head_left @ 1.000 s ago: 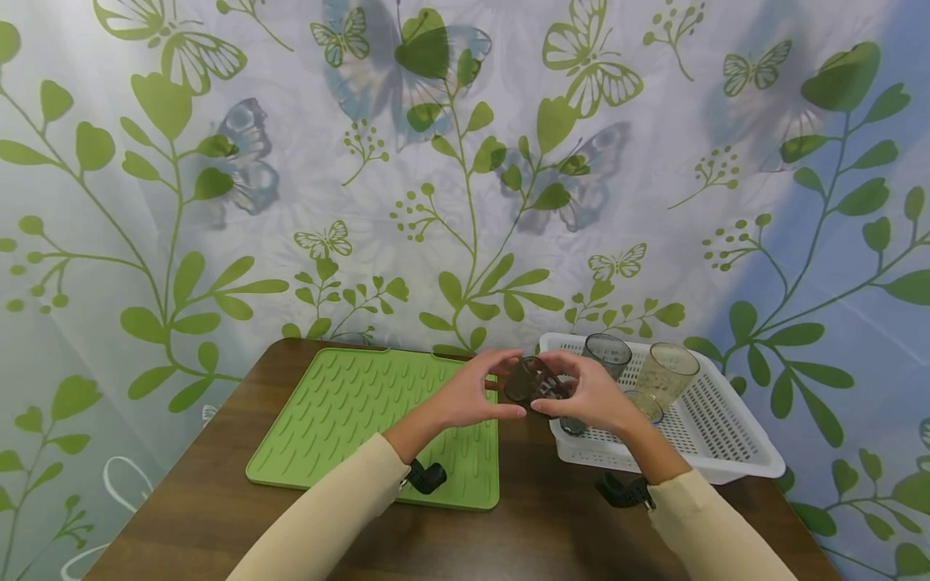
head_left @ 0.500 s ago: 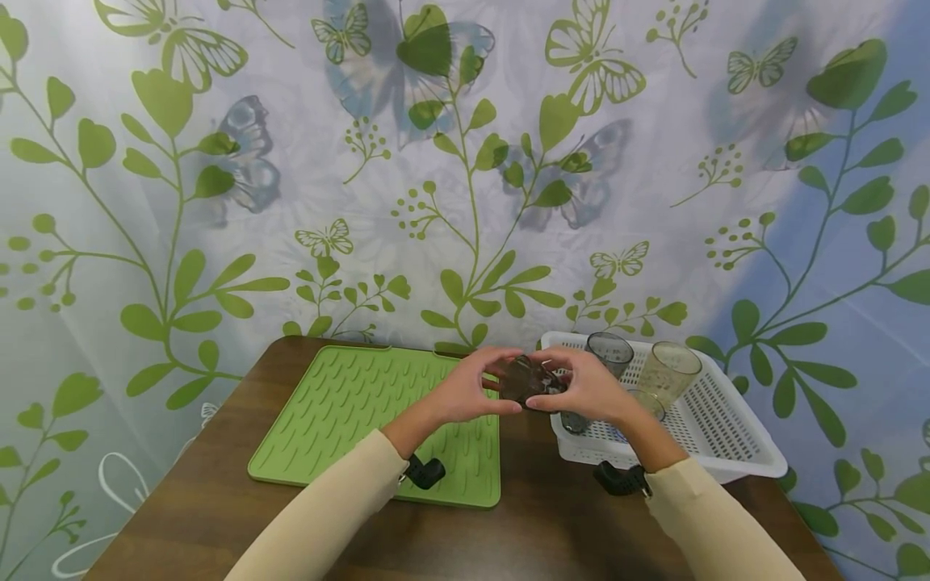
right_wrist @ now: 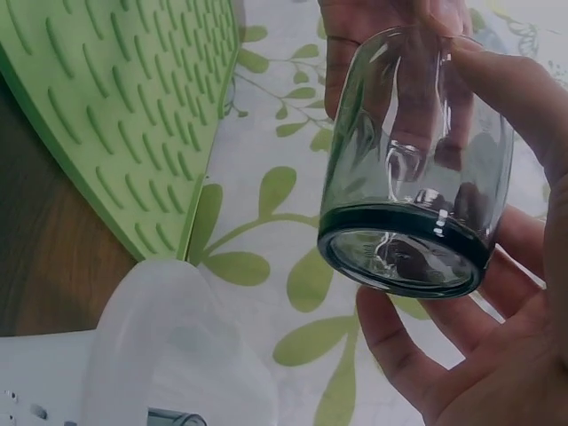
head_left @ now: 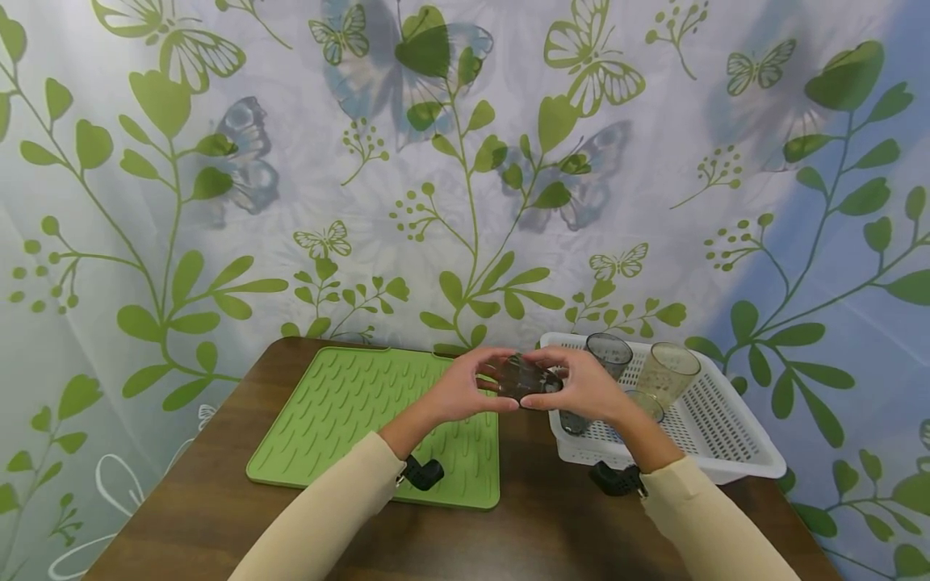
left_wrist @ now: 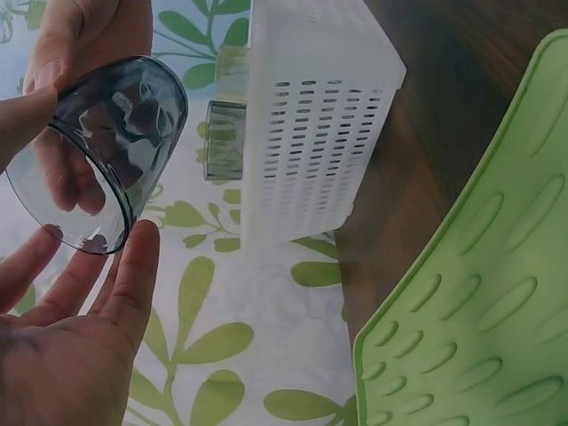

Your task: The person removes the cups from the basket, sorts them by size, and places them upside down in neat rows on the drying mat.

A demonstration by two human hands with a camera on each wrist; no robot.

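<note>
A smoky grey drinking glass (head_left: pixel 529 381) lies on its side in the air between both hands, over the strip of table between mat and basket. My left hand (head_left: pixel 465 390) holds it at the rim end, with thumb and fingers around the edge in the left wrist view, where the open mouth of the glass (left_wrist: pixel 133 133) faces that palm. At the thick base end, my right hand (head_left: pixel 584 389) grips it; the right wrist view shows the base of the glass (right_wrist: pixel 404 253) towards that hand's fingers.
A green ribbed drying mat (head_left: pixel 363 411) lies on the brown wooden table (head_left: pixel 523 516) at left. On the right stands a white perforated basket (head_left: pixel 726 436) with a grey glass (head_left: pixel 609 351), an amber glass (head_left: pixel 668 375) and other glassware. A leaf-patterned curtain (head_left: pixel 436 202) hangs behind.
The glass has been turned between the hands: its mouth showed towards the head camera earlier, and now its side does. Both hands stay almost in place.
</note>
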